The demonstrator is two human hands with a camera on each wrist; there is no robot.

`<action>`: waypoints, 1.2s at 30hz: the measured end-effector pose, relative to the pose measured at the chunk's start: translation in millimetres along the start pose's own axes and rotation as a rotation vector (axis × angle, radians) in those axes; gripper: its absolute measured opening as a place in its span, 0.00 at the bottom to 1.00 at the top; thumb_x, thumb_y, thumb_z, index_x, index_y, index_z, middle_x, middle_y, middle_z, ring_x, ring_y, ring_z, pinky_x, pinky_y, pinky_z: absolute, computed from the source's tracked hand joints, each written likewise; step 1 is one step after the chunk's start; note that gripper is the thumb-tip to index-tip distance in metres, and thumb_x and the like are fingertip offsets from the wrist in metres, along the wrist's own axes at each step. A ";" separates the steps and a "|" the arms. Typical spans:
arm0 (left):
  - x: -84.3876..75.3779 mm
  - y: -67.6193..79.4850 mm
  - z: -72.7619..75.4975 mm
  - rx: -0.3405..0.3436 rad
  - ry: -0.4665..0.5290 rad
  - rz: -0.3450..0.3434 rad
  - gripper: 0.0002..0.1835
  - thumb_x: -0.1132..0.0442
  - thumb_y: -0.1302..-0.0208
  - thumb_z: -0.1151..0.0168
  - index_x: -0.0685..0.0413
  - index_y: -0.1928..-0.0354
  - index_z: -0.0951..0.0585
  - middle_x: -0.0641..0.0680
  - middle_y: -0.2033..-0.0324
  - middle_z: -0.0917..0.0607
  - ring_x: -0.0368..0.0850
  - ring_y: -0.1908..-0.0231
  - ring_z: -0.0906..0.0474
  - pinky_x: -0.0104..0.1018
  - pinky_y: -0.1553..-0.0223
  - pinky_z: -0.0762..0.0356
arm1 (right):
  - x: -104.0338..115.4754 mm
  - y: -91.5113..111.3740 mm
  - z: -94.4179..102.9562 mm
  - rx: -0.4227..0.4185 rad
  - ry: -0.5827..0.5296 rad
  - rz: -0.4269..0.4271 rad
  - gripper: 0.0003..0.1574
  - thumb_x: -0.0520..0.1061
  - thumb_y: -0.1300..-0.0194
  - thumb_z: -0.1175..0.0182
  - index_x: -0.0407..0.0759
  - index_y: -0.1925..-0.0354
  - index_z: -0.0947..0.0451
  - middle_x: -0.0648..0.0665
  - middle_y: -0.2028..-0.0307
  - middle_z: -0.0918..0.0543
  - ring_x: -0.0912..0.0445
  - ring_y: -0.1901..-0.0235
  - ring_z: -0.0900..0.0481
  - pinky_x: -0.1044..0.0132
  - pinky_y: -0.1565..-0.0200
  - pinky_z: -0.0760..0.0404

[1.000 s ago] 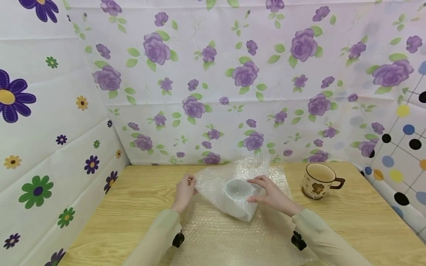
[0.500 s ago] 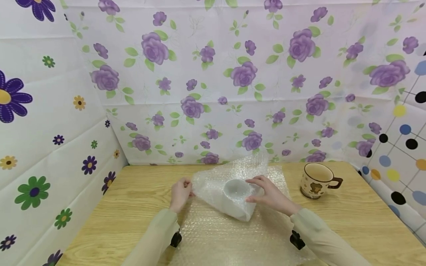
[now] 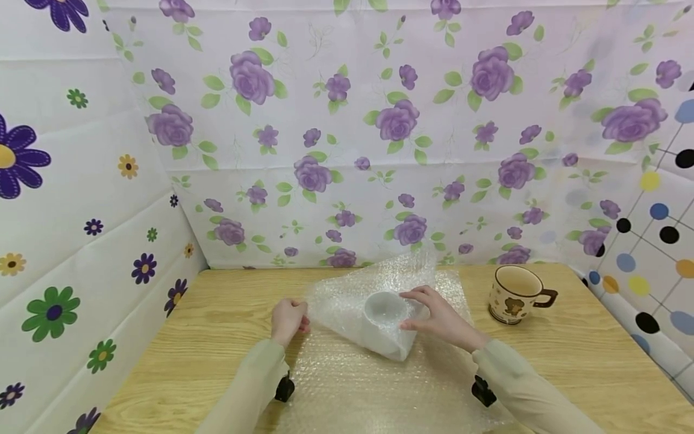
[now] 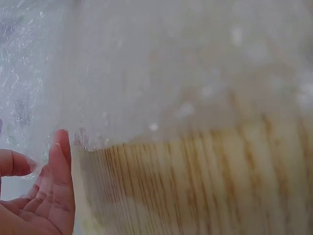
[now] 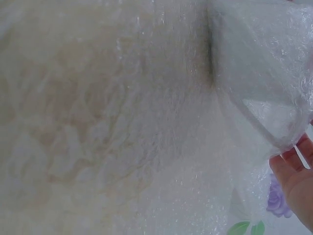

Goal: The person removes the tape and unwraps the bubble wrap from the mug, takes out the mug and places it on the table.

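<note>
A white cup, its round mouth facing up and toward me, is wrapped in a fold of clear bubble wrap. My right hand holds the wrapped cup at its right side, thumb below and fingers above. To the left, my left hand pinches the pulled-out corner of the wrap between thumb and fingers. The left wrist view shows the left fingers by the film's edge. In the right wrist view the right fingertips touch the wrapped cup. Film hides most of the cup's body.
A cream mug with a bear picture and brown handle stands on the wooden table at the right. Under the wrapped cup, a bubble wrap sheet lies flat toward me. Floral cloth hangs behind and at the sides.
My left hand has moved left and slightly toward me, drawing the wrap's corner out with it. The right hand and the cup have stayed nearly in place.
</note>
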State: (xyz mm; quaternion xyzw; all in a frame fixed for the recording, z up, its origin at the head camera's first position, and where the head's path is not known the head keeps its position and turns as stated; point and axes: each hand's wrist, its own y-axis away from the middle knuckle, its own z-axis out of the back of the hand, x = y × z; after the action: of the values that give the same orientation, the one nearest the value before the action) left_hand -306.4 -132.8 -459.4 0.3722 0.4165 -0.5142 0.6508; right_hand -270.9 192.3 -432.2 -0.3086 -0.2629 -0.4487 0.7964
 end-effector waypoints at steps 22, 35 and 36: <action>-10.4 1.0 10.6 -0.079 -0.082 -0.038 0.09 0.61 0.39 0.51 0.61 0.68 0.32 0.52 0.89 0.29 0.39 0.92 0.35 0.30 0.90 0.34 | 0.5 -0.1 -0.1 -0.003 -0.001 0.004 0.42 0.59 0.53 0.32 0.42 0.43 0.30 0.44 0.48 0.33 0.47 0.48 0.37 0.46 0.49 0.36; -54.7 20.4 -6.9 0.026 0.016 -0.173 0.06 0.65 0.41 0.49 0.62 0.65 0.30 0.58 0.83 0.24 0.40 0.91 0.33 0.30 0.89 0.30 | -2.0 0.8 -1.0 -0.003 -0.015 -0.002 0.43 0.61 0.52 0.34 0.42 0.42 0.31 0.45 0.48 0.34 0.46 0.48 0.36 0.45 0.50 0.35; -56.7 21.6 -8.2 0.035 0.019 -0.178 0.06 0.66 0.41 0.49 0.63 0.65 0.30 0.59 0.83 0.24 0.41 0.91 0.32 0.31 0.88 0.29 | -1.9 0.8 -1.1 -0.001 -0.016 -0.003 0.43 0.61 0.52 0.34 0.42 0.42 0.31 0.45 0.49 0.34 0.46 0.48 0.36 0.45 0.50 0.35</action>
State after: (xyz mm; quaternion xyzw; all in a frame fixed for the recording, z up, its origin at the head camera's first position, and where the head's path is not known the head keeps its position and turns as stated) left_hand -293.6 -100.8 -408.8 0.3498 0.4453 -0.5737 0.5918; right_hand -271.0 192.9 -434.5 -0.3123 -0.2694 -0.4477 0.7934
